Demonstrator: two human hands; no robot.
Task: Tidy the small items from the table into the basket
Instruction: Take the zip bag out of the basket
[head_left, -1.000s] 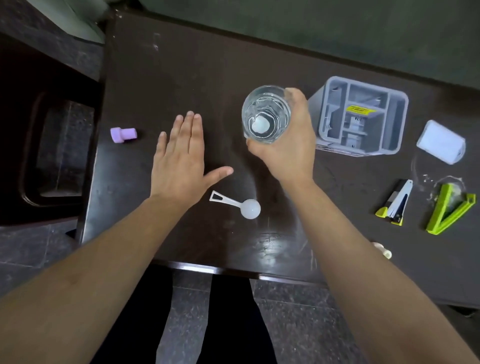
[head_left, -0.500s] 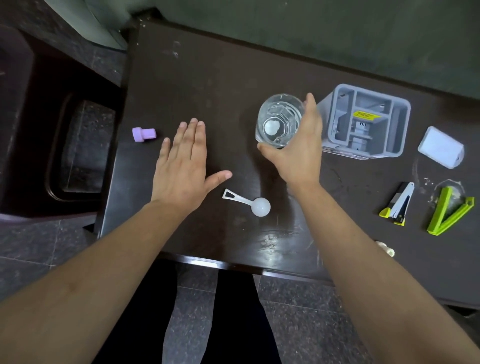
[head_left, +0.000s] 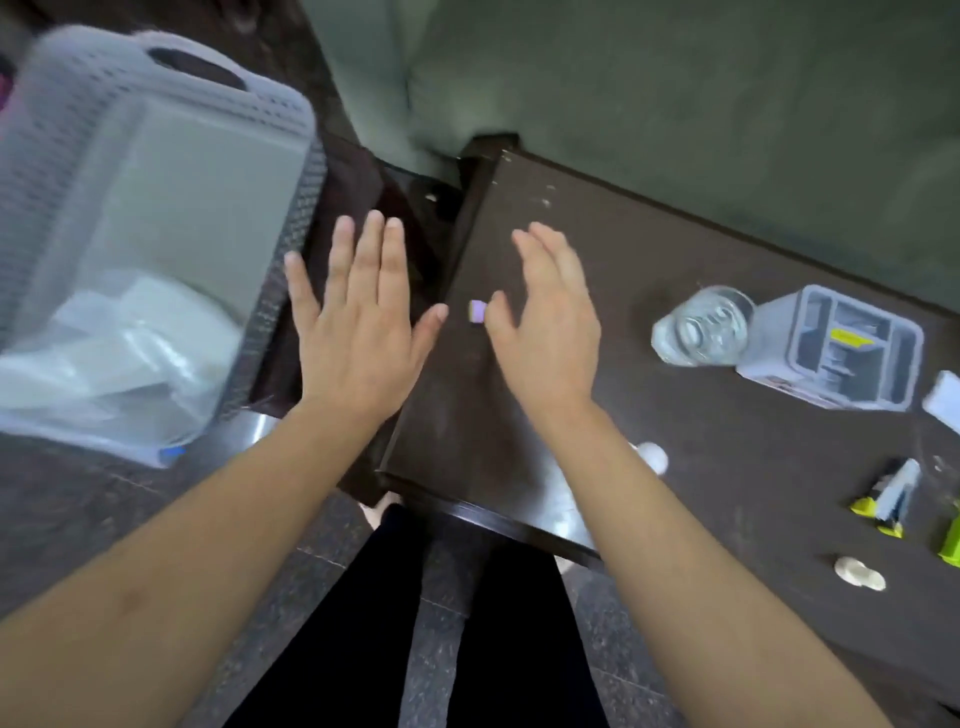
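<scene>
Barely started, judging by the layout. Basket (head_left: 291, 156) sits off the tabletop (head_left: 701, 467) to the left, holding only a plastic bag (head_left: 104, 374) — contents blurred. Left hand (head_left: 358, 332) flat and spread, holding nothing, over the gap beside the basket. Right hand (head_left: 550, 322) loose, fingers splayed, thumb just beside the purple cap (head_left: 477, 311) near the tabletop's left edge — not gripped yet. Left out: glass (head_left: 701, 325), grey organiser (head_left: 836, 353), stapler (head_left: 891, 493), white scoop (head_left: 652, 456), other bits at right.
</scene>
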